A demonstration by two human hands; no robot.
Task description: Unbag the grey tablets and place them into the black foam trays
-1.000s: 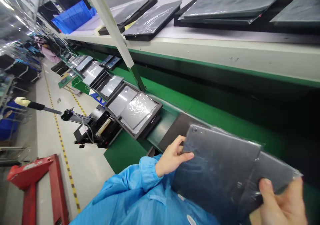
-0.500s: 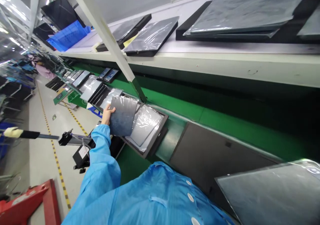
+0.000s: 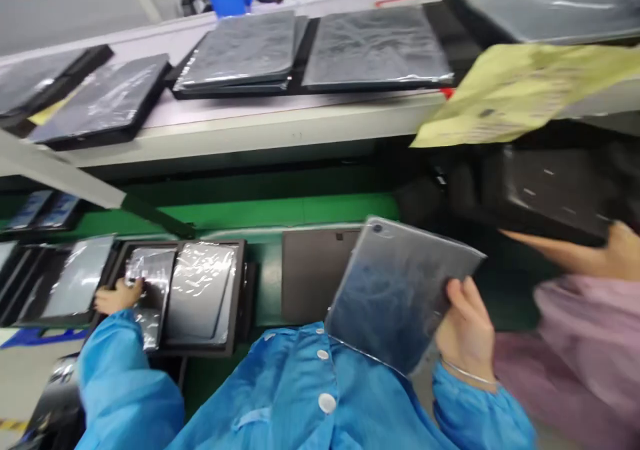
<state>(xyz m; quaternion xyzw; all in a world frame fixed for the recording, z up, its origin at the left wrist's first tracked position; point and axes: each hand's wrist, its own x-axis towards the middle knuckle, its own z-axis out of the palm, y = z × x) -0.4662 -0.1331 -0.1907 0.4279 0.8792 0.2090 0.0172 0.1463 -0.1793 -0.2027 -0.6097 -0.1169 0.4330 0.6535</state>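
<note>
My right hand (image 3: 467,330) grips a grey tablet (image 3: 400,293) in clear film by its right edge, thumb over the face. The tablet is tilted, held in front of my chest, with a camera lens at its top corner. On the left, my left hand (image 3: 119,297) is closed on the left edge of another film-wrapped tablet (image 3: 153,297), which lies in a dark tray (image 3: 239,297). Beside it in the same tray lies a shiny wrapped tablet (image 3: 200,290), on top of at least one more.
A dark flat panel (image 3: 315,277) lies on the green bench. More wrapped tablets (image 3: 375,47) rest on black trays along the white shelf (image 3: 300,120). Yellow sheet (image 3: 520,90) hangs over its edge. At right, a co-worker's hand (image 3: 623,250) and pink sleeve are near a dark tray.
My view has swung right. The tablet in my left hand has gone from raised over the tray to lying in it. My right hand and its tablet have come fully into view.
</note>
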